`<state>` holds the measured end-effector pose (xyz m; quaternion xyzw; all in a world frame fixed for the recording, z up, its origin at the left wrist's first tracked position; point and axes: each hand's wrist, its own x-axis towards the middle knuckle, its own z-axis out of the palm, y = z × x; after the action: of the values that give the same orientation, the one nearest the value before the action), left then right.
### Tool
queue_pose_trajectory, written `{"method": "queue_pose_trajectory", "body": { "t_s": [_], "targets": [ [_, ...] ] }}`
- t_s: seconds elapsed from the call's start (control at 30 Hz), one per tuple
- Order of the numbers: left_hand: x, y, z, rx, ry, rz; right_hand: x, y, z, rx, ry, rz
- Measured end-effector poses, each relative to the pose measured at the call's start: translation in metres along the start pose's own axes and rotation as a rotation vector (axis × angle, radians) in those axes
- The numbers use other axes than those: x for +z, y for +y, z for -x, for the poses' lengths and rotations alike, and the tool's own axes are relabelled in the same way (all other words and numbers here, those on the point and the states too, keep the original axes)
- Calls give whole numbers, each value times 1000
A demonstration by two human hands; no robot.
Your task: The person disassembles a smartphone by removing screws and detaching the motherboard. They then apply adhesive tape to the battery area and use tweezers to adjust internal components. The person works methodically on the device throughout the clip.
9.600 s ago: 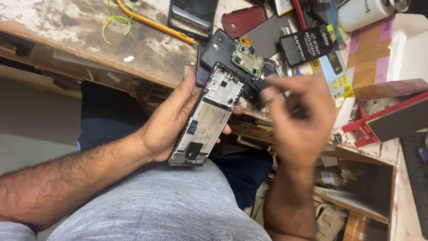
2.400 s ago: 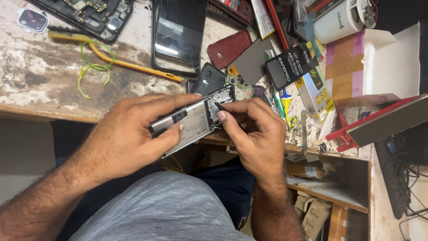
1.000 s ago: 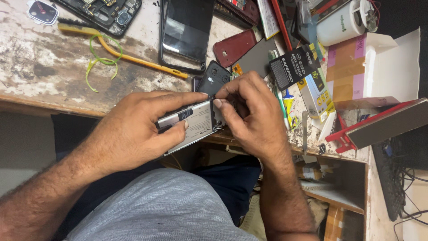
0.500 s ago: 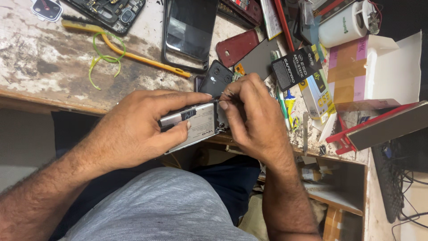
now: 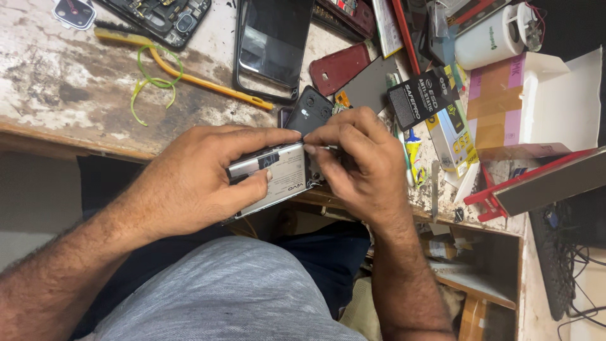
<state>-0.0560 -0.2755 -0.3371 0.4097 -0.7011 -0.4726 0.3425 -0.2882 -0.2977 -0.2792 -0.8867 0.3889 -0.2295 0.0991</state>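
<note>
Since the frame half a second back, both hands have drifted slightly toward the desk edge and the right fingers have closed tighter over the top end of the opened phone; the view has shifted little.

Nearest me: grey-clad lap, then forearms. My left hand [image 5: 189, 189] wraps the opened phone [image 5: 278, 177] from its left side, thumb pressed on the silver battery face, fingers curled along the upper edge. The grip is firm and closed on the body. My right hand [image 5: 360, 167] is bunched at the phone's right end, thumb and forefinger pressed together on a thin metal tool [image 5: 329, 148]; its tip is hidden under the fingers, so I cannot tell what it touches.

Note on doing this well, as I judge it: keep the left hand as the fixed clamp, let only the right fingertips move, work in small strokes, and keep the point away from the battery.

Position: the phone lies between the two hands, tilted, hanging just off the worn desk [image 5: 76, 82] edge, over the lap.

Farther out on the desk: a black phone back [image 5: 309, 110], a dark phone frame with screen [image 5: 271, 44], a red back cover [image 5: 338, 66], a yellow stick [image 5: 202, 82] with green wire [image 5: 151, 82], a white box [image 5: 543, 101].
</note>
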Motion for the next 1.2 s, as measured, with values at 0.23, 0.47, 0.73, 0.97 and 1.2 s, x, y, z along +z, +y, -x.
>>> {"method": "queue_pose_trajectory", "body": {
  "t_s": [0.23,0.47,0.73,0.97,1.2],
  "targets": [
    [0,-2,-1,-36,-24,3,1,3,0,-18,4,74],
    [-3,-6,-1,-42,-33,13,6,9,1,-58,52,34],
    [-5,-8,-1,21,8,23,12,8,-2,-86,61,145],
    [-6,-11,-4,23,10,12,15,11,-4,-146,18,245],
    [-8,-9,-6,-83,-36,16,22,16,-5,-117,-22,155]
  ]
}}
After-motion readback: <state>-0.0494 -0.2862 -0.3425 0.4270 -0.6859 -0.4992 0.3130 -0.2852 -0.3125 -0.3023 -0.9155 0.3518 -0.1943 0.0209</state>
